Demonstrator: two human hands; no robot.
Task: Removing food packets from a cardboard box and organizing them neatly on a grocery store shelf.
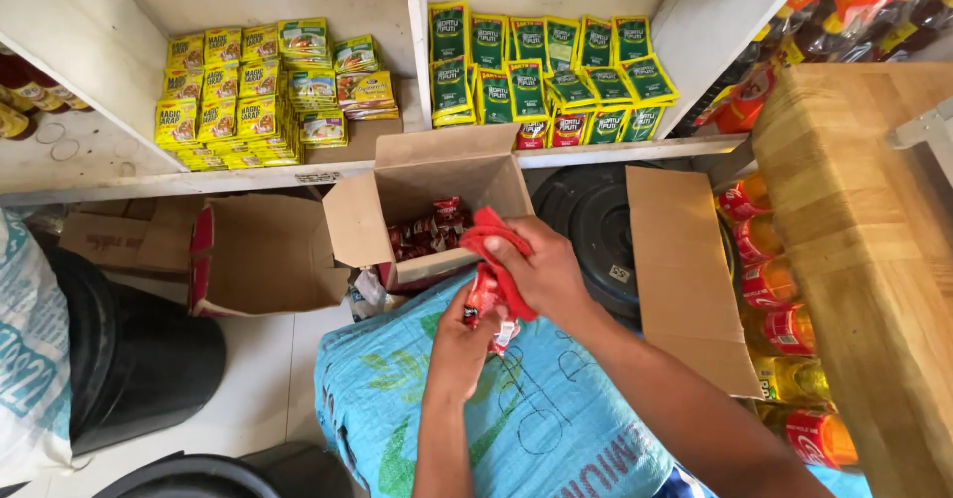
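Bright, even daylight fills the scene, with no hard glare. Soft shadows sit inside the open cardboard box (427, 195) and under the white shelf (199, 182). The wide lens bends straight edges near the corners. The red sachets (493, 289) in the hands are slightly blurred; the shelf packets look sharp.

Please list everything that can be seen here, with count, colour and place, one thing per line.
red sachets: a bunch, red, held in both hands
open carton: one, brown, below the shelf, more red sachets inside
woven sack: one, blue-green, under the hands
yellow sachets: many, left shelf compartment
green sachets: many, right shelf compartment
oil bottles: several, yellow-orange, right side
black bin: one, lower left
left hand: holds the sachets' lower end
right hand: grips their top
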